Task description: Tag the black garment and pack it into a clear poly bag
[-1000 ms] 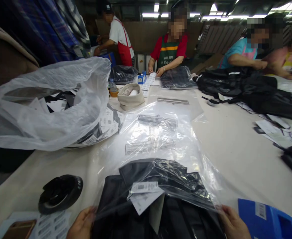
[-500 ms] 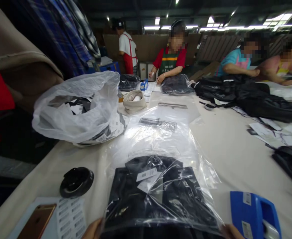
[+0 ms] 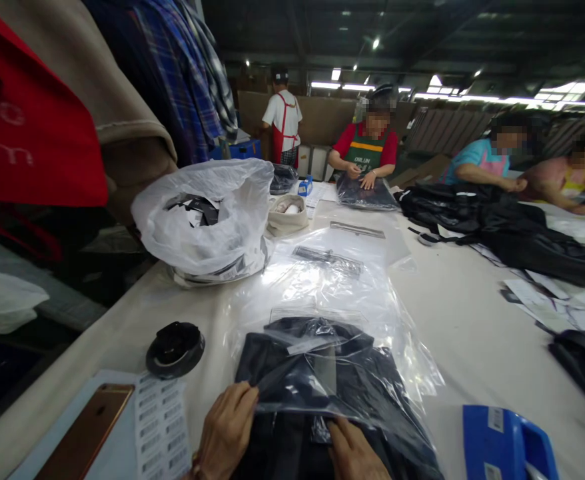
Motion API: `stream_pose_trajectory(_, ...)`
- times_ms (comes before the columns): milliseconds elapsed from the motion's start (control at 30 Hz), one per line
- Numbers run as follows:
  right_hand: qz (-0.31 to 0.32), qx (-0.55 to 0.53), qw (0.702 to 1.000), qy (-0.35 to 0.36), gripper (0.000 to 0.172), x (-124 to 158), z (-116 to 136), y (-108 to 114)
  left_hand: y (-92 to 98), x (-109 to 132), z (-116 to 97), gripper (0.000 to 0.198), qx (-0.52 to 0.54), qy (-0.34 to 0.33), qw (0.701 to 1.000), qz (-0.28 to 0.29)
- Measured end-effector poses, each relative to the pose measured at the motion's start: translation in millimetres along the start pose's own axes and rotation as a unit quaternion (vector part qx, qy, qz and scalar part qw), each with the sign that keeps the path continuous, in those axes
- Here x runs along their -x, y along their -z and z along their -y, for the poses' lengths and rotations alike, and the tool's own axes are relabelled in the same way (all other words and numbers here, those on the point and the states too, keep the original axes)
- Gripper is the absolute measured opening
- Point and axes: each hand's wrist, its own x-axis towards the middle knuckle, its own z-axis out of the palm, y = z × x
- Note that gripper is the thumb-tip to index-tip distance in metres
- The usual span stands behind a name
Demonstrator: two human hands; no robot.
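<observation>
A folded black garment (image 3: 277, 363) lies inside a clear plastic bag (image 3: 407, 383), a pale tag on its front. At the bag's left edge, close to its near mouth, my left hand (image 3: 230, 423) has its fingers closed on the film. My right hand (image 3: 355, 450) lies on the dark cloth just under the bag's near edge, fingers stretched forward. Beside those fingertips is a small shiny packet (image 3: 320, 429), its contents unclear. The garment's near end runs out of the picture.
On the left are a black tape roll (image 3: 175, 350), a phone (image 3: 87, 433) and a barcode label sheet (image 3: 161, 427). A white bag of tags (image 3: 197, 247) stands behind. A blue dispenser (image 3: 502, 437) sits right. Co-workers handle garments across the table.
Both hands have come further into view. My right hand has moved inward from the bag's right corner onto the garment. The view has shifted, and the bag's near edge sits higher.
</observation>
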Motion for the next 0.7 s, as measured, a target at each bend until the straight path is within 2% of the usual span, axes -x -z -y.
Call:
stream_pose_trajectory(67, 0.007, -0.015, 0.999, -0.035, 0.040, -9, -1, 3, 4.9, -10, -11, 0.022, 0.016, 0.000, 1.000, -0.010)
stream_pose_trajectory(133, -0.013, -0.028, 0.998, -0.053, 0.042, -15, 1, 6, 10.6, -14, -24, 0.019, 0.036, 0.000, 0.999, -0.005)
stream_pose_trajectory(233, -0.057, -0.042, 0.996, -0.059, 0.038, -21, 3, 10, 10.5, -5, -44, 0.017, 0.085, -0.008, 0.994, 0.069)
stream_pose_trajectory(333, -0.071, -0.044, 0.995, -0.054, 0.033, -27, 1, 8, -8.5, 16, -51, 0.019, 0.100, 0.025, 0.986, 0.132)
stream_pose_trajectory(400, -0.070, -0.039, 0.995, -0.057, 0.034, -31, -4, 3, -27.8, 28, -47, 0.030, 0.117, 0.068, 0.977, 0.167)
stream_pose_trajectory(467, -0.061, -0.032, 0.996, -0.057, 0.037, -35, -9, -3, -46.2, 32, -42, 0.042, 0.173, 0.137, 0.949, 0.225)
stream_pose_trajectory(567, -0.041, -0.018, 0.998, -0.050, 0.041, -40, -14, -8, -66.3, 14, -39, 0.051, 0.244, 0.245, 0.894, 0.284)
stream_pose_trajectory(700, -0.031, -0.022, 0.998, -0.044, 0.043, -42, -14, -8, -82.3, -30, -42, 0.062, 0.272, 0.350, 0.855, 0.270)
